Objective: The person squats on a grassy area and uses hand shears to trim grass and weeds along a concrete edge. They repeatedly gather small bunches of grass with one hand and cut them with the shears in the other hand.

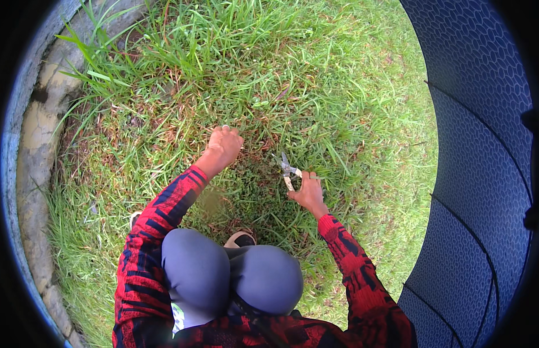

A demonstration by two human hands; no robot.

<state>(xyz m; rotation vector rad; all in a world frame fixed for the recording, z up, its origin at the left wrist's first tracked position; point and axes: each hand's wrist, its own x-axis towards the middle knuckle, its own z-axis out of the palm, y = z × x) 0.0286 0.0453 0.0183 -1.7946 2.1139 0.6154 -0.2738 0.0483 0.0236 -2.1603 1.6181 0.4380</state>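
The left hand [224, 145] is closed into a fist on a tuft of grass [255, 113], which spreads in front of it; the blades look soft, light and easy to tear, so I think low near the roots is the best place to hold. To its right, the right hand [309, 194] grips the pale handles of small scissors [288, 169], blades parted above the fingers, a stiff and light tool.

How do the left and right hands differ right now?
The left hand is closed in a fist down in the grass, with no tool visible; the right hand holds small shears, blades pointing up and away. The left hand reaches farther from the knees; the right hand sits nearer. Both come out of red-and-black plaid sleeves.
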